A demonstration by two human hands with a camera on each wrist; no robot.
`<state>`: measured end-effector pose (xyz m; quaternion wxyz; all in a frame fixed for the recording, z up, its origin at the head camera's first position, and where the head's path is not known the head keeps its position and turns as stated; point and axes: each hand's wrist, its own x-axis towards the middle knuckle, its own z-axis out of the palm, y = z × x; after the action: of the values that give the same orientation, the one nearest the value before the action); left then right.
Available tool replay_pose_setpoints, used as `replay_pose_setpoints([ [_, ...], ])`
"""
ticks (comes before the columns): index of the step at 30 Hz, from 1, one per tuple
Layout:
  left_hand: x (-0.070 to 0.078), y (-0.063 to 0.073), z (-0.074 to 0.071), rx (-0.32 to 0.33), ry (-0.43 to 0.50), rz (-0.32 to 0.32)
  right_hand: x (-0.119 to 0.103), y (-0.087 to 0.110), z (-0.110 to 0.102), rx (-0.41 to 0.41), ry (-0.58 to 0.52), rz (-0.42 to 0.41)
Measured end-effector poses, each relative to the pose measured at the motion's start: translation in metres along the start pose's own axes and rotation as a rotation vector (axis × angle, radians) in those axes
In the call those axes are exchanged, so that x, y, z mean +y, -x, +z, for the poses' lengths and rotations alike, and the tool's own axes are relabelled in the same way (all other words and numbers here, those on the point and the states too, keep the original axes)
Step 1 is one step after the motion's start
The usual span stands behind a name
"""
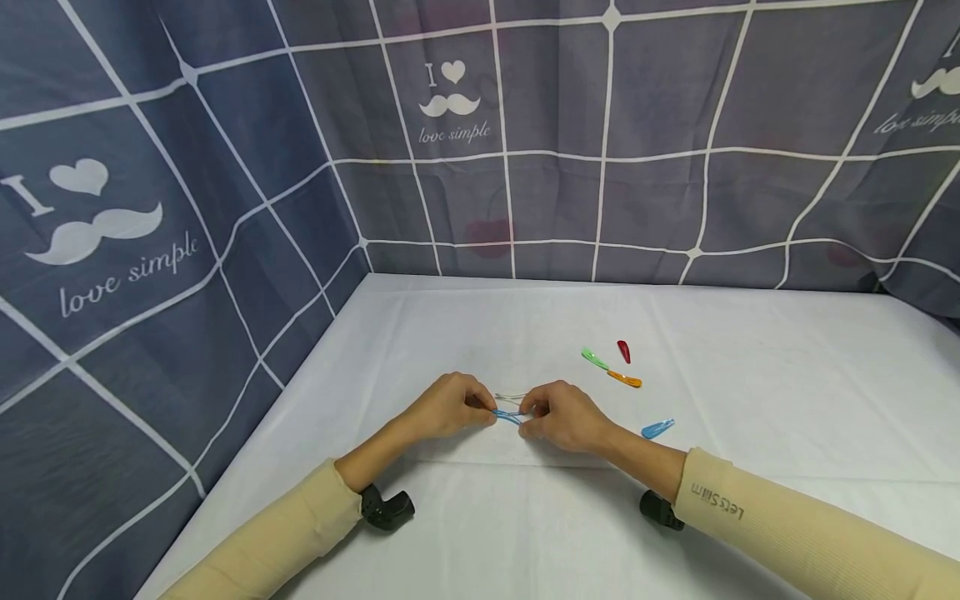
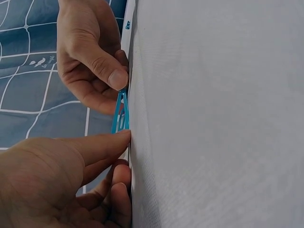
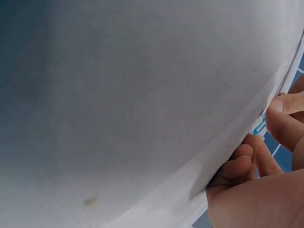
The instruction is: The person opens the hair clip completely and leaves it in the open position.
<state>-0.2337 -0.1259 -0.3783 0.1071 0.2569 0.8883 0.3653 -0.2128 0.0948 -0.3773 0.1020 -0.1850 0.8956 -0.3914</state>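
A blue snap hair clip (image 1: 508, 416) is stretched between my two hands, low over the white table. My left hand (image 1: 452, 407) pinches one end between thumb and fingers. At the other end, the thumb and fingers of my right hand (image 1: 564, 416) pinch it. The left wrist view has the blue clip (image 2: 121, 114) with its narrow bars spread apart. Only a bit of the clip (image 3: 260, 125) shows in the right wrist view, the rest covered by fingers. Just behind it in the head view lies a pale, thin clip-like piece (image 1: 510, 396), partly hidden.
Right of my hands lie a green hair clip (image 1: 595, 359), an orange one (image 1: 624, 379), a red one (image 1: 624, 352) and another blue one (image 1: 657, 429). A white cloth covers the table (image 1: 787, 400). A checked curtain (image 1: 555, 200) borders its back and left.
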Motion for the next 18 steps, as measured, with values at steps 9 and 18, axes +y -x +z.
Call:
replay_pose_setpoints([
  [9, -0.0002, -0.0008, 0.0006, 0.003, -0.006, 0.01, 0.0015, 0.0005, -0.0005, 0.003, 0.001, -0.009],
  [18, 0.009, -0.0012, -0.0025, 0.013, -0.04, -0.022, 0.0019, 0.007, -0.0082, -0.059, -0.046, -0.061],
])
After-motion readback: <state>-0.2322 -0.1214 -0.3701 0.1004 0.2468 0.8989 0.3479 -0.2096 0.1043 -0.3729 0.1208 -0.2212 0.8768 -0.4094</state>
